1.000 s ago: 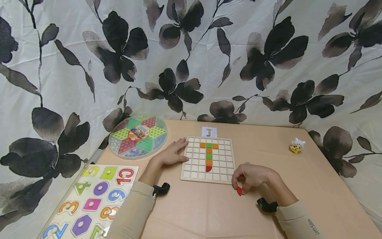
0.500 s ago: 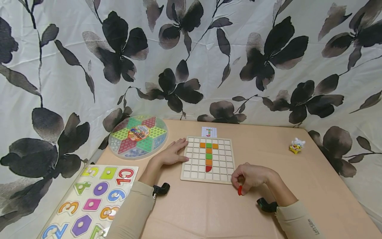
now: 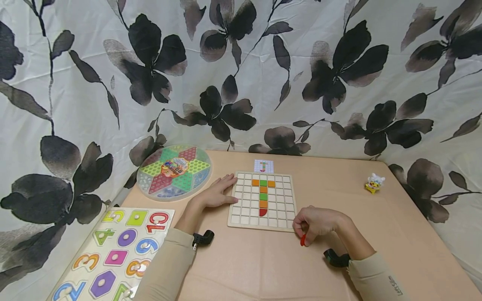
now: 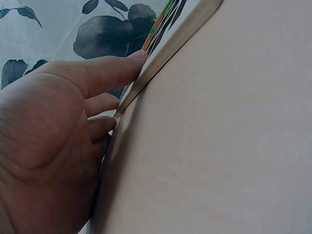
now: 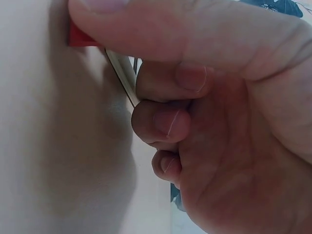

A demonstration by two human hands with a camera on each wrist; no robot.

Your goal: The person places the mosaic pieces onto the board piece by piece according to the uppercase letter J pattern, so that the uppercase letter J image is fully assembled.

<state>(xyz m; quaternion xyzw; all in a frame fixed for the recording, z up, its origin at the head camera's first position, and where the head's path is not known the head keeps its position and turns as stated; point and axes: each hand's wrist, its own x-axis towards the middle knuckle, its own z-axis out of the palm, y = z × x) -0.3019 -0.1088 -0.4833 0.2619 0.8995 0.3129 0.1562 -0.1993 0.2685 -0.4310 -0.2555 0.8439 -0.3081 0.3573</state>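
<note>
My right hand (image 3: 317, 223) pinches a small red piece (image 3: 303, 239) between thumb and fingers, just off the near right corner of a wooden grid board (image 3: 241, 219). In the right wrist view the thumb covers most of the red piece (image 5: 82, 38). Fingers spread, my left hand (image 3: 216, 193) rests along the board's left edge, and its thumb touches the rim in the left wrist view. On the board, orange and green squares (image 3: 263, 190) form a T shape. A red rounded piece (image 3: 263, 212) sits at the foot of its stem.
Behind the board lies a small pattern card (image 3: 264, 166). A round Chinese checkers board (image 3: 174, 172) is at the back left, and a number puzzle board (image 3: 124, 242) lies at the front left. A small toy figure (image 3: 374, 183) stands at the right.
The red piece has turned slightly in my right fingers, showing a narrower side. My left hand and the board have stayed put.
</note>
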